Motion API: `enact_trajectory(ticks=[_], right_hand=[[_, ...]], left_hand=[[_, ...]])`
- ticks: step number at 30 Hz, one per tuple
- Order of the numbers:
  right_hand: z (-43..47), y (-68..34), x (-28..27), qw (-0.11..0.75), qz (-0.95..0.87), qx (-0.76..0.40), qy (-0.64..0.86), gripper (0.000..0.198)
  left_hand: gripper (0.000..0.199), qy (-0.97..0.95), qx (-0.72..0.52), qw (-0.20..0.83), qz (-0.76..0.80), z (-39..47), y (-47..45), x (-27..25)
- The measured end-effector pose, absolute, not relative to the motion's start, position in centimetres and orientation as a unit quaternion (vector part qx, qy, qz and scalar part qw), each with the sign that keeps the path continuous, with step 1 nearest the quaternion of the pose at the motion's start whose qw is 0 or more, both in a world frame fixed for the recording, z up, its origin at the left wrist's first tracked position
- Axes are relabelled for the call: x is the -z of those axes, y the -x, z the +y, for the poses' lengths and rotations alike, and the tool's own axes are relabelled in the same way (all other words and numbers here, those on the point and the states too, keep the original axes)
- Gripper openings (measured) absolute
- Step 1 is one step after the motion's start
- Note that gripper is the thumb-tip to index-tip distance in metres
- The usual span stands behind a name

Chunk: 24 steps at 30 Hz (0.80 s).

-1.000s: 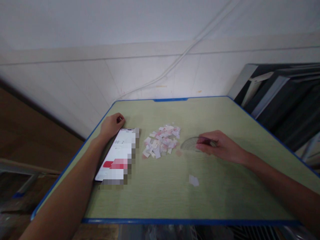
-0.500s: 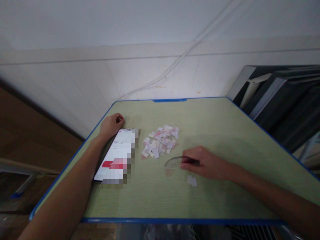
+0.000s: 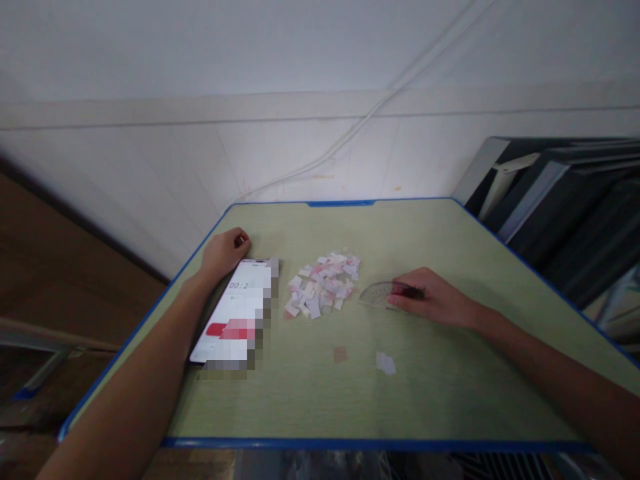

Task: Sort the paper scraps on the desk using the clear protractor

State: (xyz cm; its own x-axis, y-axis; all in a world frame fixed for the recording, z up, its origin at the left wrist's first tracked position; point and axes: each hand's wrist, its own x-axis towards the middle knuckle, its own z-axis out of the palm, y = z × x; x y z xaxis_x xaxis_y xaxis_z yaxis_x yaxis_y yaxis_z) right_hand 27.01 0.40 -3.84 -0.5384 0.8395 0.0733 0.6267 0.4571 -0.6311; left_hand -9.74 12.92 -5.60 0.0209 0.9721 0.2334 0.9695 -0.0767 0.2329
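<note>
My right hand (image 3: 433, 297) pinches a clear plastic protractor (image 3: 375, 293) by one end, its curved edge facing away from me. The protractor is held just right of a heap of small white and pink paper scraps (image 3: 323, 283). Nearer to me, a pink paper scrap (image 3: 340, 354) and white scraps (image 3: 386, 363) that overlap lie apart from the heap. My left hand (image 3: 227, 250) rests on the table with its fingers curled in and nothing visible in them. It lies beside the top end of a phone (image 3: 233, 310) that shows a timer, partly pixelated.
The green table (image 3: 280, 400) has a blue rim and stands against a white wall (image 3: 300, 147) with a cable (image 3: 345, 137) running along it. Dark folder-like objects (image 3: 565, 220) lean at the right of the table. A brown panel (image 3: 60, 267) stands at the left.
My right hand has moved away from me and to the right with the protractor. The pink scrap, partly covered before, now shows fully on the table. My left hand stays put.
</note>
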Motion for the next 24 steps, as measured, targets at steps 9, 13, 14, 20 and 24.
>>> enact_trajectory(ticks=[9, 13, 14, 20, 24], right_hand=[[-0.07, -25.86, 3.82, 0.223, -0.788, -0.292, 0.493, 0.029], [0.13, -26.19, 3.79, 0.192, -0.806, -0.31, 0.467, 0.03], [0.14, -26.26, 3.8, 0.186, -0.809, -0.322, 0.454, 0.032], [0.11, -26.17, 3.96, 0.213, -0.793, -0.3, 0.485, 0.03], [-0.29, -25.88, 3.91, 0.167, -0.818, -0.329, 0.442, 0.03]], left_hand=[[0.026, -0.715, -0.165, 0.006, 0.679, 12.78, 9.56, 5.48], [0.027, -0.715, -0.168, 0.01, 0.679, 12.83, 9.64, 5.55], [0.027, -0.715, -0.168, 0.01, 0.678, 12.84, 9.67, 5.57], [0.026, -0.719, -0.166, 0.002, 0.674, 12.88, 9.72, 5.62], [0.026, -0.717, -0.16, -0.004, 0.678, 12.75, 9.55, 5.48]])
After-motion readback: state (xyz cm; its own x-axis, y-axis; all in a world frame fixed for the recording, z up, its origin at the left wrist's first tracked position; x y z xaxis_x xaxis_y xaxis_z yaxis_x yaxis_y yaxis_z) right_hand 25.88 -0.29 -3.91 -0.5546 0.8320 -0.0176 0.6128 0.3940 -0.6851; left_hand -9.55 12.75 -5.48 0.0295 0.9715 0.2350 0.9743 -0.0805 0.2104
